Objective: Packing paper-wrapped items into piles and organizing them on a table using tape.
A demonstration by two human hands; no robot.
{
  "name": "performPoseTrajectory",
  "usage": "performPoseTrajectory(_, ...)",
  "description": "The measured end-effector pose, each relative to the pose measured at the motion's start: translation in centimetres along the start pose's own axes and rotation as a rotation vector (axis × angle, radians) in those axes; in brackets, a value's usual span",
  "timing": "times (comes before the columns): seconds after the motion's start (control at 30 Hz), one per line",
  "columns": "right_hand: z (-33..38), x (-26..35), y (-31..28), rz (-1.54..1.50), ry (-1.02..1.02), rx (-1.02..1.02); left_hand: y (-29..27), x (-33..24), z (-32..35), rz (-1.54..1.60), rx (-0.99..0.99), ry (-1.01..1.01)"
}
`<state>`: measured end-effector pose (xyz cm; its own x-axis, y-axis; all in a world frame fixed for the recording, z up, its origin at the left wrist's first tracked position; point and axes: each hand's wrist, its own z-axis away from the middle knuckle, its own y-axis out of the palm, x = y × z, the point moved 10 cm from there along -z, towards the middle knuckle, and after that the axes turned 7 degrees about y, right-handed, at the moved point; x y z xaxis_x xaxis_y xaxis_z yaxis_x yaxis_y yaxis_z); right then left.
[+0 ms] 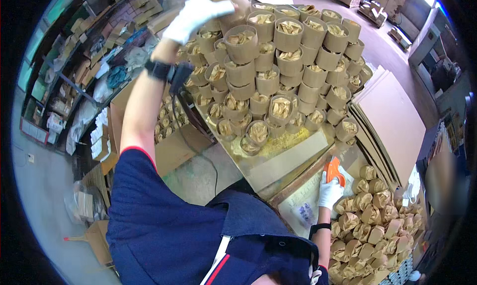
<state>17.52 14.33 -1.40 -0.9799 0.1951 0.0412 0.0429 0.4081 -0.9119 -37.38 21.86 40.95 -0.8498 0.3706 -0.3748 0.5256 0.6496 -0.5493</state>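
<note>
My left hand (198, 14), in a white glove, reaches to the far edge of the pile. Its thumb lies across a brown cardboard ring (237, 14) and its fingers seem closed around it; the top edge of the picture cuts off part of both. Low at the right, my gloved right hand (330, 192) grips an orange hand tool with a looped handle (334, 171), held over a pale, stained board (298, 200). Between my hands, cardboard rings stuffed with crumpled brown paper (281, 108) stand stacked in tall columns.
Flat cardboard sheets (392, 121) lean at the right of the stacks. Wrapped brown paper bundles (370, 215) are heaped near my right forearm. A long cardboard strip (288, 158) lies along the table's near edge. Cluttered shelves (69, 86) stand at left; an open carton (181, 150) sits below my left arm.
</note>
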Motion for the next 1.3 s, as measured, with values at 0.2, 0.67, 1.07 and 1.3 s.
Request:
performPoseTrajectory(0.2, 0.2, -0.2, 0.0, 0.015, 0.007, -0.085, 5.3, 10.8, -9.5, -0.244, 0.173, -0.105)
performPoseTrajectory(0.67, -4.1, -2.2, 3.2, -0.169, 0.042, 0.264, 11.4, -18.3, 11.1, 0.268, 0.278, 0.648)
performPoseTrajectory(1.07, -4.9, -25.6, -23.2, -0.232, 0.432, -0.122, 28.2, -8.5, 44.5, -0.418, 1.214, -0.019)
performPoseTrajectory(1.3, -7.3, -34.9, -15.3, -0.39, 0.182, 0.713, 28.1, -9.4, 44.2, -0.231, 1.02, 0.004)
